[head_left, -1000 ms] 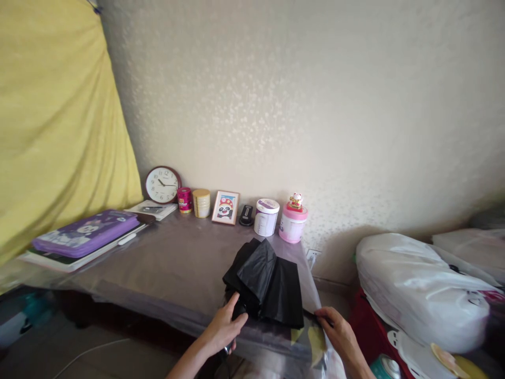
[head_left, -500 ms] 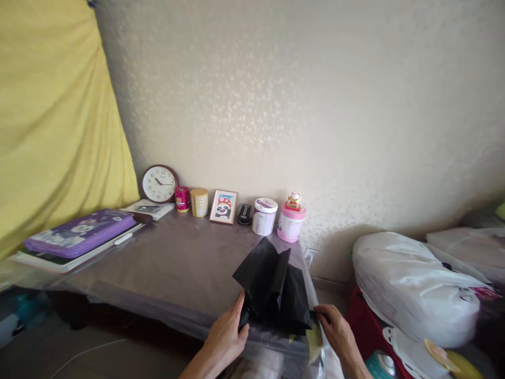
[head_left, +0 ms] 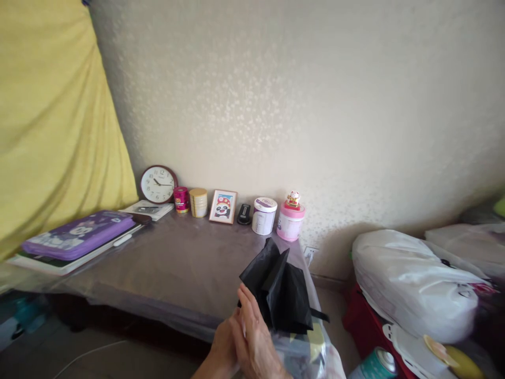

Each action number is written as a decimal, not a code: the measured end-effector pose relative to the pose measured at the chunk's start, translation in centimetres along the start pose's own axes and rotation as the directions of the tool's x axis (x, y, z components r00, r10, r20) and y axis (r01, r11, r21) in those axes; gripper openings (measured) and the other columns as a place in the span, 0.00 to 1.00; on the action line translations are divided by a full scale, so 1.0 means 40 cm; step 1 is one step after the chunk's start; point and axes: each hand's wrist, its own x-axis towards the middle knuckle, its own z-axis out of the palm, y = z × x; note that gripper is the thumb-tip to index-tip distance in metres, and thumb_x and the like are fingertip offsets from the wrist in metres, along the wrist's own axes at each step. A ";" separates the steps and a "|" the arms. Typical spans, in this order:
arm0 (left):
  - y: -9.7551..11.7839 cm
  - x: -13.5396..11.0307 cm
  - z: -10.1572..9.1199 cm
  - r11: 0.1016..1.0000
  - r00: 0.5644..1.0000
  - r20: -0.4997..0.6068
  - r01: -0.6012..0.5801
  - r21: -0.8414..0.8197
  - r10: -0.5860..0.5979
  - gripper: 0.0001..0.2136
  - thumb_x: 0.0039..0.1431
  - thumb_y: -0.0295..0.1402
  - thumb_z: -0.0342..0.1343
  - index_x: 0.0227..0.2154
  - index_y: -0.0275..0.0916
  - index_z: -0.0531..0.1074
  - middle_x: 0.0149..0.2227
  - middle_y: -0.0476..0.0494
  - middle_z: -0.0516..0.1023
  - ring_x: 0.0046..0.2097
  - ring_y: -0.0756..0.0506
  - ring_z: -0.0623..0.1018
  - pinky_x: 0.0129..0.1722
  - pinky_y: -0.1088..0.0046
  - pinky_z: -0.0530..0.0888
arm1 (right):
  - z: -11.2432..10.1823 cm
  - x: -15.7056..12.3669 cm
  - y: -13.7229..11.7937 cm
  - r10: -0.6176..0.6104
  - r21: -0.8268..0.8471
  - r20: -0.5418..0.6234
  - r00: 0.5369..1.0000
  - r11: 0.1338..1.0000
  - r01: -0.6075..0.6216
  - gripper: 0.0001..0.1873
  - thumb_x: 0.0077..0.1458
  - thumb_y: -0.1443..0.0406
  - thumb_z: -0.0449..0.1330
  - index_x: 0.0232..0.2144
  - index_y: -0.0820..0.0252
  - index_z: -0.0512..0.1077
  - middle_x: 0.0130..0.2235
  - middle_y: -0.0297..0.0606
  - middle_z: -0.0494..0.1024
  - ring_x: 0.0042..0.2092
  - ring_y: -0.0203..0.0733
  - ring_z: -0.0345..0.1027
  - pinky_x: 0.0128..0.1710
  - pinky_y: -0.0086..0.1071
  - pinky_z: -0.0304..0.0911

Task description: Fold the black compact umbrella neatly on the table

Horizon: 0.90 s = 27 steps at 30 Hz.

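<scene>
A black folding umbrella (head_left: 288, 289), its pleated fabric loosely fanned out, lies at the table's front right corner. Its strap (head_left: 319, 315) sticks out to the right. My left hand (head_left: 224, 342) is curled at the umbrella's near left end, where the handle seems to be; its fingers are largely covered. Across it, my right hand (head_left: 256, 337) rests with fingers stretched out and close together, their tips by the fabric's left edge. The two hands touch each other.
Along the wall stand a clock (head_left: 159, 184), a pink can (head_left: 181, 200), a framed panda picture (head_left: 223, 207) and lidded tubs (head_left: 264, 217). A purple case (head_left: 79, 234) lies on books at left. White bags (head_left: 410, 284) and a teal spray can (head_left: 376, 364) are at right.
My right hand has let go of the strap on the right and moved left against my left hand. The umbrella's fabric has shifted slightly right, and the strap now juts out loose.
</scene>
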 end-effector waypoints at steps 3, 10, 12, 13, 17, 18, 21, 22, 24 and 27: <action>-0.001 0.003 -0.001 0.990 0.999 -0.011 -0.035 0.140 0.037 0.22 0.59 0.38 0.43 0.55 0.38 0.62 0.47 0.36 0.74 0.45 0.37 0.75 0.40 0.66 0.68 | 0.045 -0.005 0.054 0.076 -0.051 -0.092 0.993 0.995 -0.081 0.28 0.61 0.63 0.47 0.62 0.59 0.48 0.63 0.45 0.51 0.61 0.53 0.50 0.56 0.51 0.57; -0.015 0.007 0.021 0.952 0.995 -0.065 -0.050 0.302 0.073 0.33 0.57 0.28 0.45 0.63 0.34 0.38 0.51 0.32 0.70 0.45 0.40 0.75 0.42 0.68 0.69 | 0.012 -0.038 0.155 0.141 -0.219 -0.331 0.933 0.950 -0.221 0.30 0.61 0.60 0.47 0.62 0.65 0.45 0.63 0.54 0.47 0.62 0.60 0.46 0.54 0.56 0.56; -0.015 0.006 0.022 0.946 0.995 -0.064 -0.055 0.319 0.080 0.33 0.57 0.28 0.45 0.63 0.35 0.38 0.51 0.33 0.70 0.46 0.41 0.75 0.43 0.69 0.68 | 0.009 -0.037 0.181 0.135 -0.221 -0.330 0.934 0.951 -0.215 0.28 0.62 0.60 0.45 0.61 0.66 0.46 0.62 0.56 0.50 0.61 0.59 0.48 0.54 0.56 0.57; -0.015 0.005 0.022 0.943 0.995 -0.061 -0.057 0.326 0.082 0.33 0.57 0.28 0.45 0.63 0.35 0.38 0.51 0.33 0.70 0.46 0.41 0.74 0.43 0.69 0.68 | 0.011 -0.033 0.196 0.128 -0.216 -0.323 0.938 0.955 -0.205 0.27 0.62 0.61 0.44 0.61 0.67 0.48 0.61 0.56 0.53 0.61 0.58 0.50 0.54 0.55 0.57; -0.011 0.003 0.018 0.935 0.996 -0.046 -0.055 0.351 0.076 0.33 0.58 0.28 0.45 0.64 0.34 0.37 0.52 0.33 0.69 0.47 0.41 0.74 0.44 0.70 0.68 | 0.018 -0.003 0.271 0.119 -0.192 -0.286 0.951 0.965 -0.179 0.22 0.60 0.66 0.43 0.56 0.65 0.57 0.57 0.54 0.61 0.59 0.54 0.55 0.55 0.52 0.57; -0.009 0.002 0.018 0.932 0.997 -0.045 -0.049 0.359 0.070 0.33 0.58 0.28 0.45 0.63 0.34 0.37 0.52 0.33 0.69 0.47 0.41 0.74 0.44 0.70 0.68 | 0.018 0.007 0.289 0.124 -0.185 -0.271 0.954 0.967 -0.178 0.22 0.59 0.68 0.43 0.55 0.65 0.59 0.56 0.53 0.62 0.58 0.54 0.56 0.55 0.51 0.57; -0.005 0.001 0.017 0.924 0.998 -0.041 -0.033 0.380 0.052 0.33 0.58 0.28 0.46 0.63 0.33 0.37 0.53 0.33 0.68 0.47 0.42 0.74 0.45 0.70 0.68 | 0.014 0.039 0.324 0.108 -0.173 -0.203 0.973 0.974 -0.144 0.25 0.54 0.73 0.43 0.53 0.65 0.62 0.53 0.51 0.67 0.56 0.50 0.60 0.55 0.49 0.59; -0.004 0.001 0.016 0.923 0.998 -0.040 -0.030 0.384 0.049 0.33 0.58 0.28 0.46 0.63 0.33 0.37 0.53 0.33 0.68 0.48 0.42 0.74 0.45 0.71 0.68 | 0.013 0.050 0.328 0.098 -0.177 -0.181 0.979 0.976 -0.130 0.26 0.52 0.75 0.43 0.53 0.65 0.62 0.53 0.50 0.68 0.56 0.49 0.61 0.55 0.48 0.59; -0.004 0.002 0.016 0.923 0.998 -0.037 -0.030 0.383 0.048 0.32 0.58 0.28 0.46 0.63 0.33 0.38 0.53 0.34 0.68 0.48 0.43 0.74 0.46 0.72 0.68 | 0.015 0.068 0.323 0.084 -0.191 -0.144 0.986 0.975 -0.111 0.27 0.49 0.76 0.44 0.52 0.65 0.64 0.52 0.49 0.69 0.55 0.47 0.62 0.54 0.47 0.60; -0.009 0.005 0.017 0.925 0.997 -0.042 -0.042 0.378 0.062 0.32 0.58 0.28 0.46 0.63 0.32 0.41 0.53 0.34 0.69 0.49 0.43 0.73 0.47 0.73 0.67 | 0.021 0.085 0.291 0.096 -0.224 -0.104 0.990 0.968 -0.117 0.28 0.48 0.77 0.45 0.52 0.65 0.65 0.52 0.49 0.69 0.55 0.47 0.62 0.54 0.46 0.60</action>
